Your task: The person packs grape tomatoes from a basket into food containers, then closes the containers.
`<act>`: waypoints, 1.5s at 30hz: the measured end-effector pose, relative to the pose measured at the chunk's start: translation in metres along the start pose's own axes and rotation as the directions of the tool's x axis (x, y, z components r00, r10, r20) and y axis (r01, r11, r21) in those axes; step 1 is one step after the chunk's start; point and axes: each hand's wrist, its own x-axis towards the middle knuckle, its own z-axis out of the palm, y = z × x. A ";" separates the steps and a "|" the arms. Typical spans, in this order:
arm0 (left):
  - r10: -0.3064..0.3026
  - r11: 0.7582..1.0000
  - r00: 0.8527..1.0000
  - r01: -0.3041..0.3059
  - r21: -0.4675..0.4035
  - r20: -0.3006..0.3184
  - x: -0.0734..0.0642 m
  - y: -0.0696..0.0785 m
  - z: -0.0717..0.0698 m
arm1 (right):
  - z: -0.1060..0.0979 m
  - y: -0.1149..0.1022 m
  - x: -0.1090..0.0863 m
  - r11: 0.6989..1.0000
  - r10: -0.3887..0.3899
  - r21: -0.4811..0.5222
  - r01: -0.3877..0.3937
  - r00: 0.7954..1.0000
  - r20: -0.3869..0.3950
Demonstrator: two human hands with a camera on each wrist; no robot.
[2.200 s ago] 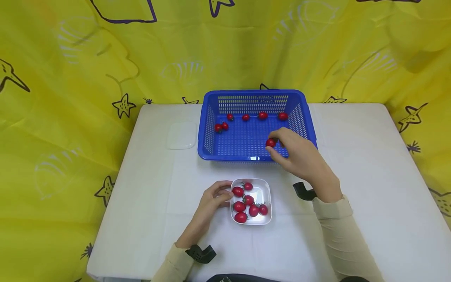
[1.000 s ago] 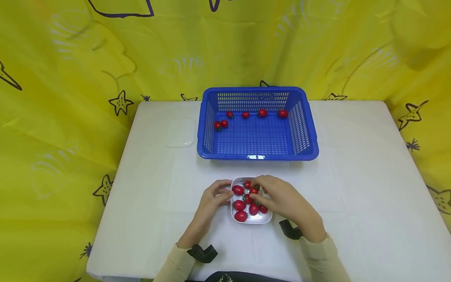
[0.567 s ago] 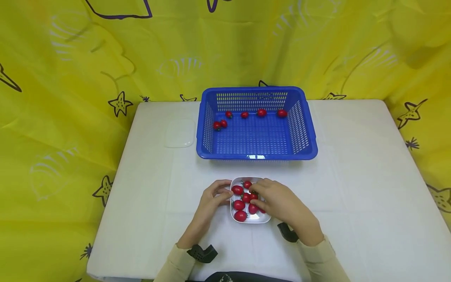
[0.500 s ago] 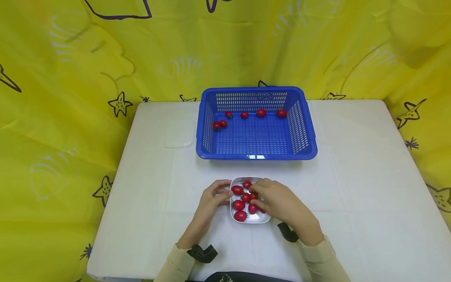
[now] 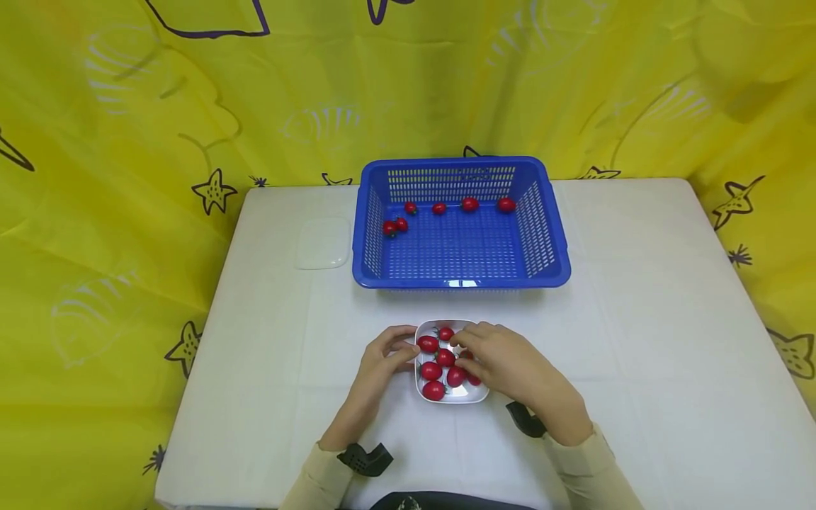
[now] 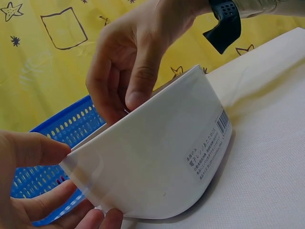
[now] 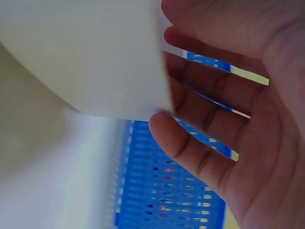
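A square white plastic container stands on the table with several red cherry tomatoes in it. My left hand holds its left side. In the left wrist view, one fingertip is at the rim of the container and the other fingers lie against its wall. My right hand reaches over the right side of the container, fingers bent down inside. One cherry tomato shows between its thumb and forefinger, partly hidden. In the right wrist view, the container wall hides the fingertips.
Behind the container stands a blue plastic basket with several cherry tomatoes along its back and left. A clear lid lies left of the basket on the white table. A yellow patterned curtain hangs behind and at the sides.
My right hand has brought a cherry tomato from the basket down into the container. In the last half second that tomato has shifted slightly right. My left hand stays on the container.
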 end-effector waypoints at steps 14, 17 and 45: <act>-0.024 0.999 1.000 0.024 0.024 -0.005 0.001 0.000 0.000 | -0.035 -0.012 -0.002 0.999 -0.044 -0.020 0.043 0.997 -0.058; -0.028 0.999 1.000 0.028 0.037 -0.010 0.002 -0.001 0.000 | -0.045 -0.012 0.001 0.999 -0.052 -0.013 0.051 0.996 -0.078; -0.029 0.999 1.000 0.029 0.030 -0.004 0.001 0.000 0.000 | -0.114 0.034 0.088 0.991 0.127 0.057 -0.124 0.991 -0.050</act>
